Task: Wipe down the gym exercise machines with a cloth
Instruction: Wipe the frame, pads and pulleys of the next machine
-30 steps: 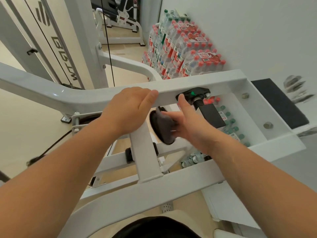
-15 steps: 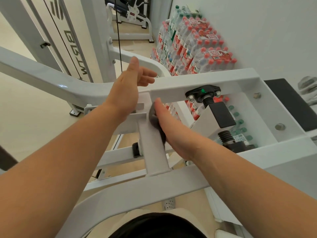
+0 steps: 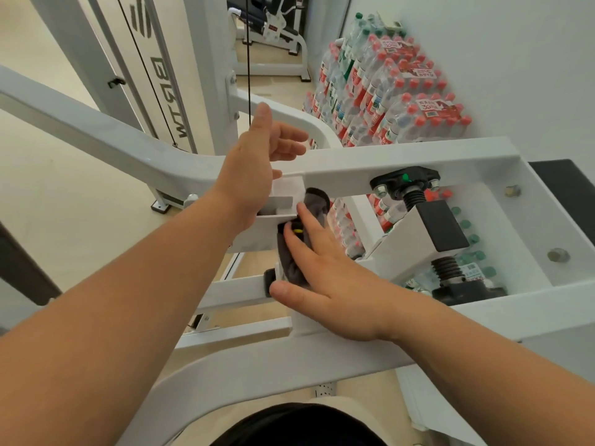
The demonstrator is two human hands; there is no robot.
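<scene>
I stand over a white exercise machine frame (image 3: 402,156). A dark grey cloth (image 3: 317,202) lies against the short white strut between the frame's two crossbeams. My right hand (image 3: 331,284) presses the cloth onto the strut with straight fingers, the thumb spread out to the lower left. A small black and yellow part (image 3: 297,228) shows between those fingers. My left hand (image 3: 257,169) hovers above the upper crossbeam, fingers loose and holding nothing; its wrist is close to the beam.
A black rubber stop on a threaded post (image 3: 444,225) sits inside the frame to the right. Shrink-wrapped packs of water bottles (image 3: 396,104) are stacked against the white wall. A black cable (image 3: 248,59) and the white weight-stack cover (image 3: 154,59) stand behind.
My left hand let go of the upper beam and lifted off it. My right hand carried the cloth left onto the strut and slid down along it.
</scene>
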